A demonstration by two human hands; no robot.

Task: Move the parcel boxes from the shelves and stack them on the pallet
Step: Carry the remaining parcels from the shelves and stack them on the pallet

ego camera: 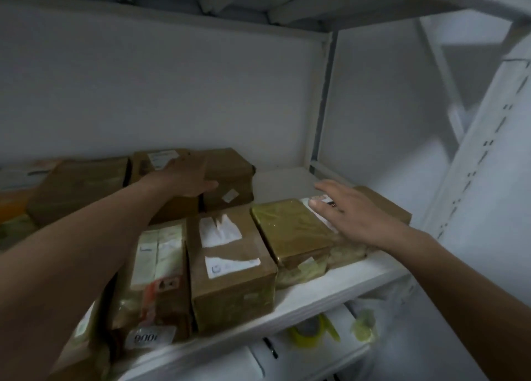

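White shelves (330, 283) are being reached into for a box. The left hand (186, 179) is being laid on a back box (232, 173); its grip cannot be told through the blur. The right hand (353, 214) is being held above a flat yellow parcel (290, 228), fingers spread. A firm hold is probably being needed next.

Storeroom or parcel depot, by the look of it. White metal shelf (330, 291) with a slotted upright (488, 150) at the right, set against a plain white wall (143, 93). Packed with brown parcels (230, 265), taped and labelled, in rows near and far. Rolls of tape (311, 330) below, on a lower shelf (330, 357).
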